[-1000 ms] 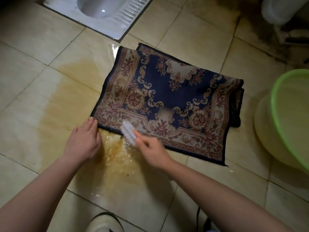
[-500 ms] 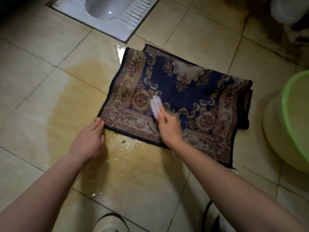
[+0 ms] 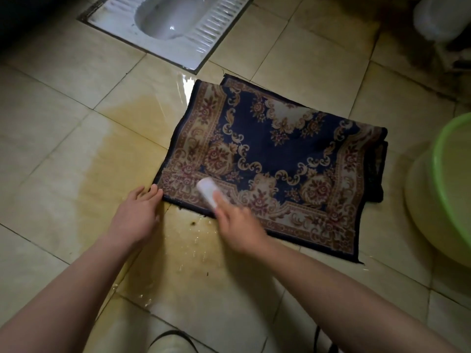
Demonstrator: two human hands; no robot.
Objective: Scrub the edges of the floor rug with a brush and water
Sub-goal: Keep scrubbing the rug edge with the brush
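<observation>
My right hand is gripping a white oblong plastic scrubbing brush, fingers curled round its near end, and is holding it against the near-left border of the folded navy-and-beige floral rug. My left hand is lying open on the beige floor tiles, its straight fingertips touching the rug's near-left corner. Brownish water is pooling near that edge, and a green plastic basin is sitting to the right.

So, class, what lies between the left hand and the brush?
In the head view, only a corner of the rug lies between the left hand and the brush, which the right hand holds.
</observation>
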